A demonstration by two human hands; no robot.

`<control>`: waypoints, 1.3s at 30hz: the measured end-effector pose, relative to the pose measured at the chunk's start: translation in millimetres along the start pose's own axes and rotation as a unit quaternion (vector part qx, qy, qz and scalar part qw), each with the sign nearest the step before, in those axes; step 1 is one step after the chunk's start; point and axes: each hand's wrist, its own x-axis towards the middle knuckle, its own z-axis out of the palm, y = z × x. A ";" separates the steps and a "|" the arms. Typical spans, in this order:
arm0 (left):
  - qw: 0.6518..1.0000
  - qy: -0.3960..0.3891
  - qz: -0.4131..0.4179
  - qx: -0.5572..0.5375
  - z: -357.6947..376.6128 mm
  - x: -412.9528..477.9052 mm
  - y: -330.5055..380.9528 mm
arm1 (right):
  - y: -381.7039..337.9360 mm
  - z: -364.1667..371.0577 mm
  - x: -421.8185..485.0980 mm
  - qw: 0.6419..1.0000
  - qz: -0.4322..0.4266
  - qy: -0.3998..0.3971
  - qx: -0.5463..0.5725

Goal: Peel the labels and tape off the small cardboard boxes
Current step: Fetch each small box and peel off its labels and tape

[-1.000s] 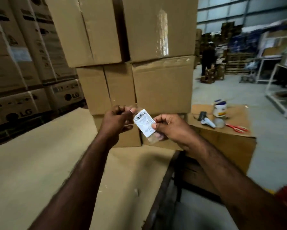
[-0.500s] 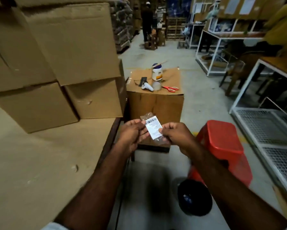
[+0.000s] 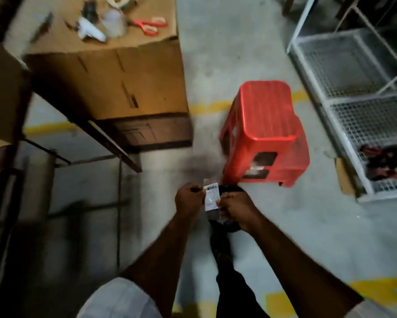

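A white barcode label stuck to a strip of clear tape hangs between my two hands, low over the floor. My left hand pinches its left edge and my right hand pinches its right edge. Just behind and under my hands sits a dark round bin, mostly hidden by them. No small cardboard box is in my hands.
A red plastic stool stands on the concrete floor just beyond my hands. A large cardboard box at upper left carries red scissors, a white handheld tool and a tape roll. White wire shelving runs along the right.
My view has swung right and down from the stacked boxes to the floor. Both hands kept hold of the label and moved with it, down over the dark bin.
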 end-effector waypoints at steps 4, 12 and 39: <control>0.991 -0.055 -0.046 0.111 55.1 26.9 -44.1 | 60.7 -32.3 82.2 0.997 0.077 0.014 -0.014; 0.972 -0.089 -0.096 0.194 119.9 118.9 -128.0 | 184.4 -55.7 228.1 0.976 0.182 0.077 -0.089; 0.940 -0.138 -0.012 0.313 143.0 147.7 -108.9 | 163.8 -61.8 238.2 0.960 0.042 0.069 -0.269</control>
